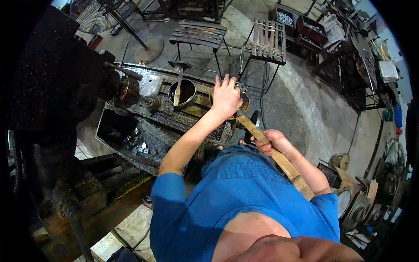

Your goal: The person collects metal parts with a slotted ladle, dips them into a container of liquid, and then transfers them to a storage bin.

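Note:
My right hand is wrapped around a long, flat wooden bar that slants down along my right side. The bar's far end reaches a round, dark-rimmed container on the machine table. Over that container lies my left hand, palm down, fingers stretched out and slightly apart. Its palm and whatever lies beneath are hidden. Left of this hand stands a round pot of dark liquid, with a brush resting in it, bristles pale.
The oily machine table spans the middle, with a large dark machine on the left. A metal trough holds small shiny pieces. Beyond are two slatted stools, a fan, and bins of metal parts. A workbench stands right.

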